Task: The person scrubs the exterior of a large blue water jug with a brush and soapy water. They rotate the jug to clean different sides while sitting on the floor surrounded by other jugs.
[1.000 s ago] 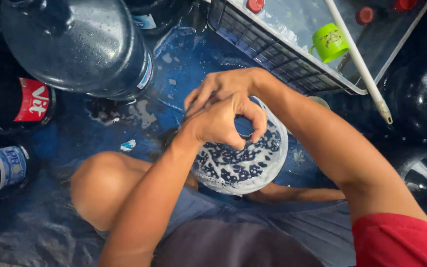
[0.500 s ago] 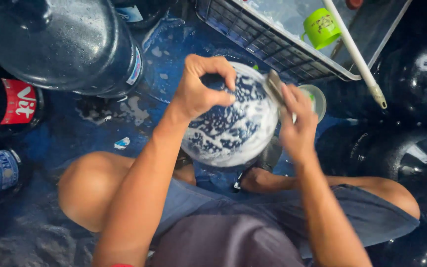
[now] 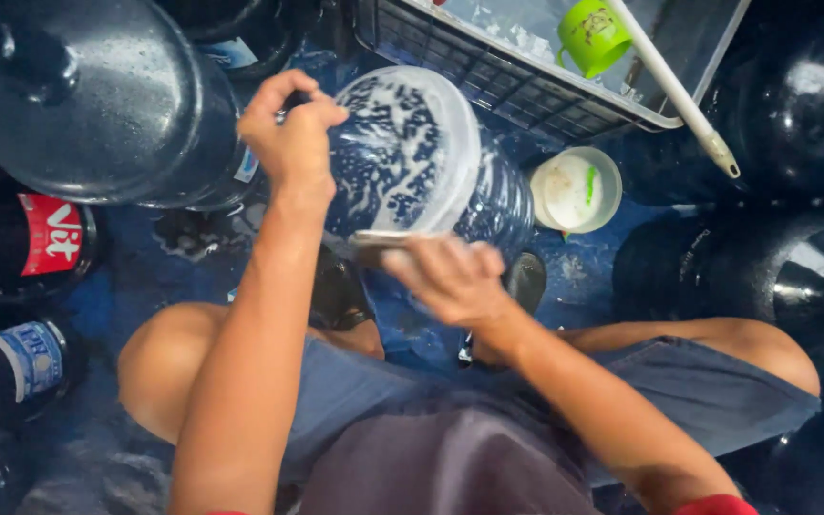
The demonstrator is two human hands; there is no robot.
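Since half a second ago your left hand (image 3: 290,129) has shifted to the upper left edge of the jug (image 3: 422,162), and the jug has tipped so its soapy bottom faces up and toward you; your right hand (image 3: 450,277) has dropped from the jug's right side to its near edge. A second ago both hands were bunched together over the bottom; now they are apart, one on each side.

Your left hand is curled shut on the jug's rim at the upper left. Your right hand lies flat against the near edge, fingers pressing something thin and pale there, perhaps a scrub pad; you cannot tell what it is.

The jug lies tilted on the wet blue floor (image 3: 145,277) between your knees, its ribbed wall showing to the right. Just beside it stands a small white bowl (image 3: 576,189) with a green streak inside. Beyond is a grey crate (image 3: 488,81) holding a green cup (image 3: 591,36), with a white pipe (image 3: 674,91) across it. Dark jugs stand all round, a big one (image 3: 88,105) at upper left.

Suds cover the whole bottom, so that face looks well scrubbed. No rinsing shows yet, and the foam has still to come off.
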